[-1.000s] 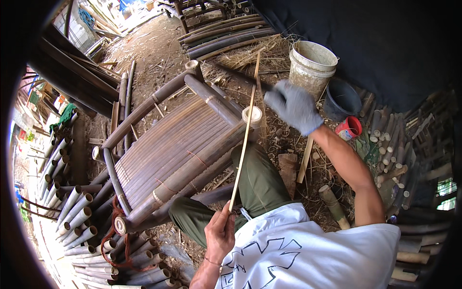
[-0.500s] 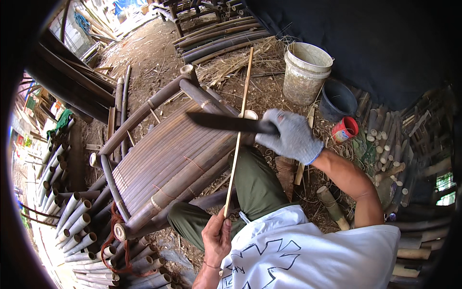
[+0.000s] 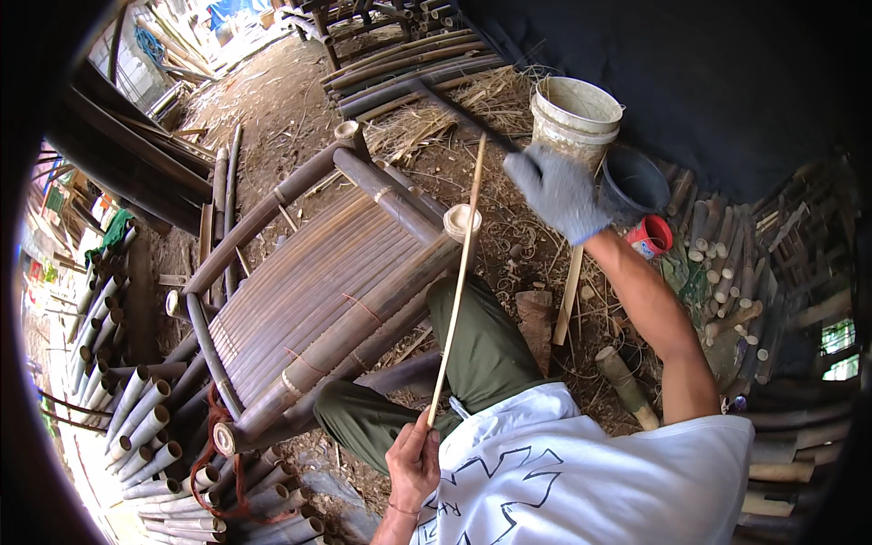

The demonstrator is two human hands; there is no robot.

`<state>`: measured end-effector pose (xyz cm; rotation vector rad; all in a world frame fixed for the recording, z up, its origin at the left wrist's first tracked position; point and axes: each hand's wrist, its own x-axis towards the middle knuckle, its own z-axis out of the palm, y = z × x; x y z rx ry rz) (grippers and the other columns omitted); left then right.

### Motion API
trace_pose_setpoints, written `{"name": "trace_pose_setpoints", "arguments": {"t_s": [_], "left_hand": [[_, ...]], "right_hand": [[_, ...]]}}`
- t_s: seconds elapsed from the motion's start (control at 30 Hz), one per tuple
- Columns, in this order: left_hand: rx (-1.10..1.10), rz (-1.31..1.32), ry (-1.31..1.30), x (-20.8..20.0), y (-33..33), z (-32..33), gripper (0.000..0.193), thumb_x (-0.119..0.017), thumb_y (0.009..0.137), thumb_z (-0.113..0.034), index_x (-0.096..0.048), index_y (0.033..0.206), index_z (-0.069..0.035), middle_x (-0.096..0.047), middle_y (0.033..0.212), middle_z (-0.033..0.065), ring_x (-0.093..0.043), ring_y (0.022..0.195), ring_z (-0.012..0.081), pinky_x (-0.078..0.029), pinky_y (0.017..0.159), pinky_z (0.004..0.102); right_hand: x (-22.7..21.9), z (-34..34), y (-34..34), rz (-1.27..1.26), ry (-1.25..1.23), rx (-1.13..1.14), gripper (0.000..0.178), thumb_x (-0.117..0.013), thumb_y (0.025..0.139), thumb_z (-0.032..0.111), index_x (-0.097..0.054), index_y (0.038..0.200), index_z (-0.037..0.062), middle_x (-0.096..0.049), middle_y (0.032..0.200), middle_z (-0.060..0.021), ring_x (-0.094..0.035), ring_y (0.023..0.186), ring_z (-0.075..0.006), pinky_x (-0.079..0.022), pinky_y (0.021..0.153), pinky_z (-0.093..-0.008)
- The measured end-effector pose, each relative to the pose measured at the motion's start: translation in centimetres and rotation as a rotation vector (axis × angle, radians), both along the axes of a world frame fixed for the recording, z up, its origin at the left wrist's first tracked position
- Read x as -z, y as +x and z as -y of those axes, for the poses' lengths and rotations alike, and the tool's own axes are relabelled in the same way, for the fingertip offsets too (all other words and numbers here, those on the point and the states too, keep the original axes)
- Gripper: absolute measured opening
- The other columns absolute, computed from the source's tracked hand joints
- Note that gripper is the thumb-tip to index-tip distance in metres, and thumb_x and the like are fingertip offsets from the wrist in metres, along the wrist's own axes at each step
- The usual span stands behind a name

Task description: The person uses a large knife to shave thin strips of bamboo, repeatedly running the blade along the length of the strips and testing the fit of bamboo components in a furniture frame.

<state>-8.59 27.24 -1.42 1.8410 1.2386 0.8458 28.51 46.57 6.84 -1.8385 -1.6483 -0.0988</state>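
A long, thin bamboo strip [image 3: 457, 313] slants up and away from my left hand [image 3: 413, 461], whose bare fingers pinch its near end. My right hand [image 3: 560, 193], in a grey knitted glove, grips a dark-bladed machete [image 3: 463, 114]. The handle is hidden in the glove. The blade points up and to the left and passes by the far tip of the strip; whether they touch I cannot tell. Left of the strip stands a brown bamboo frame [image 3: 300, 182] with a slatted panel [image 3: 313, 282]; the strip crosses in front of its near right corner post [image 3: 461, 221].
A dirty white bucket [image 3: 572, 113], a dark bucket [image 3: 636, 186] and a small red container [image 3: 650, 237] stand at the right. Bamboo poles are stacked at far back [image 3: 409, 73], lower left [image 3: 150, 436] and right [image 3: 727, 245]. A short bamboo piece [image 3: 627, 386] lies near my right arm.
The machete has swung away and up, from across the middle of the strip to its far tip. My right hand rose with it. My left hand has barely moved.
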Motion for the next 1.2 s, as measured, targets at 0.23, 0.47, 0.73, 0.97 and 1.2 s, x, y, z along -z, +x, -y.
{"name": "trace_pose_setpoints", "arguments": {"t_s": [0.23, 0.47, 0.73, 0.97, 1.2], "left_hand": [[-0.039, 0.570, -0.542, -1.1, 1.1, -3.8, 0.049, -0.052, 0.106, -0.031, -0.049, 0.145, -0.002, -0.058, 0.069, -0.0001, -0.043, 0.047, 0.0031, -0.032, 0.041, 0.0187], [0.025, 0.822, -0.553, -4.8, 6.1, -11.1, 0.046, -0.051, 0.107, -0.031, -0.049, 0.147, -0.008, -0.053, 0.064, -0.0004, -0.042, 0.044, 0.0038, -0.033, 0.038, 0.0194], [0.017, 0.749, -0.576, -4.8, 6.0, -8.6, 0.044, -0.050, 0.107, -0.029, -0.050, 0.146, -0.009, -0.045, 0.063, -0.0033, -0.036, 0.045, 0.0028, -0.029, 0.038, 0.0188], [0.099, 0.669, -0.580, -3.6, 3.8, -5.6, 0.049, -0.053, 0.106, -0.027, -0.047, 0.147, 0.000, -0.045, 0.067, -0.0050, -0.039, 0.053, 0.0035, -0.029, 0.045, 0.0201], [0.054, 0.653, -0.587, -0.7, 0.4, -2.0, 0.049, -0.057, 0.104, -0.030, -0.052, 0.143, -0.001, -0.050, 0.060, -0.0019, -0.039, 0.046, 0.0032, -0.028, 0.041, 0.0202]], "right_hand": [[-2.9, 1.9, -1.6, -0.231, -0.027, -0.151, 0.038, -0.059, 0.099, 0.041, -0.061, 0.091, 0.0043, -0.062, 0.074, -0.0165, -0.063, 0.068, -0.0351, -0.046, 0.061, -0.0456], [1.9, 7.4, -9.8, 0.120, -0.017, -0.503, 0.046, -0.072, 0.084, 0.052, -0.063, 0.097, 0.0087, -0.063, 0.078, -0.0137, -0.067, 0.075, -0.0358, -0.053, 0.069, -0.0461], [2.1, 6.8, -9.4, -0.048, -0.176, -0.522, 0.043, -0.070, 0.086, 0.049, -0.064, 0.096, 0.0082, -0.063, 0.076, -0.0144, -0.067, 0.074, -0.0359, -0.053, 0.064, -0.0435], [2.2, 2.1, -5.0, -0.030, 0.068, -0.226, 0.043, -0.063, 0.093, 0.050, -0.063, 0.093, 0.0075, -0.066, 0.076, -0.0170, -0.067, 0.070, -0.0388, -0.052, 0.061, -0.0465], [1.3, 2.5, -4.7, -0.106, -0.073, -0.188, 0.046, -0.060, 0.095, 0.053, -0.064, 0.095, 0.0071, -0.065, 0.074, -0.0182, -0.067, 0.067, -0.0378, -0.052, 0.060, -0.0462]]}}
